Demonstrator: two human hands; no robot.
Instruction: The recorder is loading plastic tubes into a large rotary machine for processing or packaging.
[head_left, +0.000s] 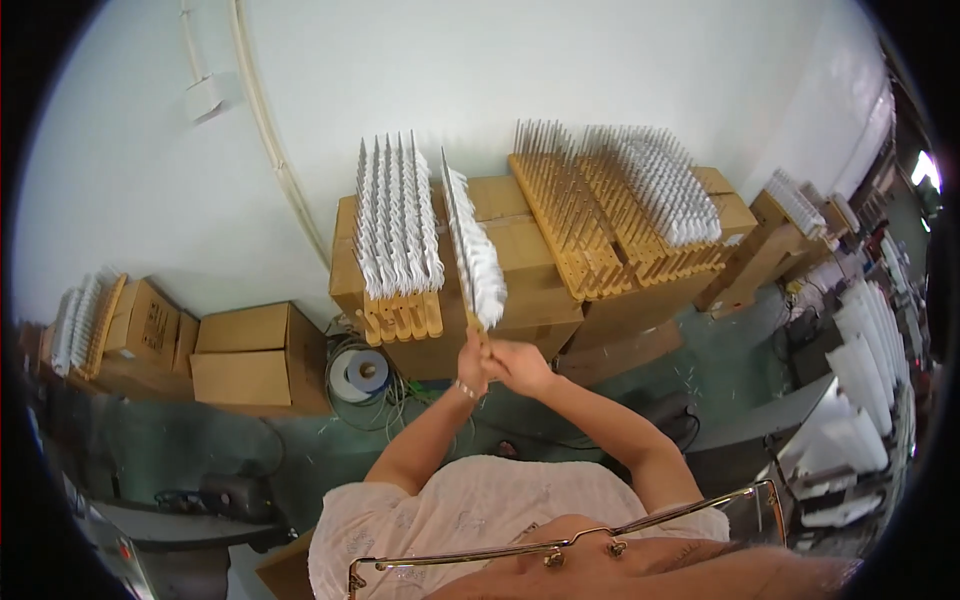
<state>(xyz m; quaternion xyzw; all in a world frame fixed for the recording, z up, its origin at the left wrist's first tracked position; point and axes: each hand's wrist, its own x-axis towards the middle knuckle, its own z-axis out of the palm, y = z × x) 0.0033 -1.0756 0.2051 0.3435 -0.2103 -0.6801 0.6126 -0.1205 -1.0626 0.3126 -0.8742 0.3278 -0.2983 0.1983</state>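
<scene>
Both hands meet at the lower end of one wooden rack (474,250), a narrow strip of pins loaded with white pieces. The left hand (471,365) is closed around the strip's bottom end, wrist bent up, a thin bracelet on it. The right hand (518,366) lies just beside it, fingers curled toward the same end; whether it grips the wood or only touches the other hand, I cannot tell. The rack stands nearly upright, tilted slightly, held in the air in front of stacked boxes (520,290).

Just left of it, a filled rack (398,235) of white pieces leans on the boxes. To the right, a wide pin board (590,215) lies tilted on the boxes, its left part bare pins, its right part covered with white pieces. Further right stands another small rack (795,205). More boxes (245,355) sit on the floor at left, a tape roll (365,370) and cables beside them. White bags (865,360) lie along the right edge. Glasses (560,545) show at the bottom.
</scene>
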